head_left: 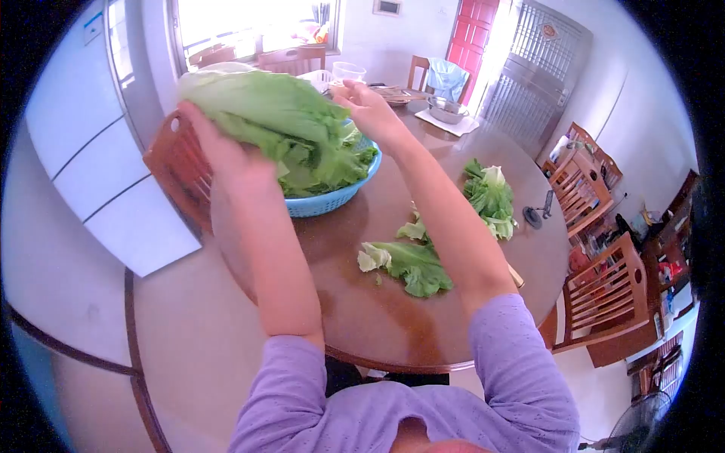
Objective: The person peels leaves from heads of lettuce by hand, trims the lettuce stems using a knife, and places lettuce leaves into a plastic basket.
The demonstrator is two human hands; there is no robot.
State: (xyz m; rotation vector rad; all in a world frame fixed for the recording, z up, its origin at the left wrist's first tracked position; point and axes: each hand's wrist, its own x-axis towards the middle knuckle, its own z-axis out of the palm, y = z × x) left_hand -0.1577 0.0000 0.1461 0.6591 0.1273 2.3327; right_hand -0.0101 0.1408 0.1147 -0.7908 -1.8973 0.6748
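Observation:
A large head of lettuce [264,98] is held up and tilted in my left hand [234,155], its pale base at the upper left and its leafy end at the right. My left fingers go round its underside and are partly hidden. Below it stands a blue plastic basket [325,202] with green leaves in it. My right hand [370,113] is raised beyond the lettuce's leafy end, fingers loosely bent and nothing visible in them. Loose lettuce leaves [415,268] lie on the round table, and a smaller bunch of lettuce [491,198] lies farther right.
The brown round table [340,302] fills the middle. A clear plastic cup [349,72] and a metal bowl [447,110] on a white cloth stand toward the back. A small black stand [535,217] is at the right edge. Wooden chairs [604,291] surround the table.

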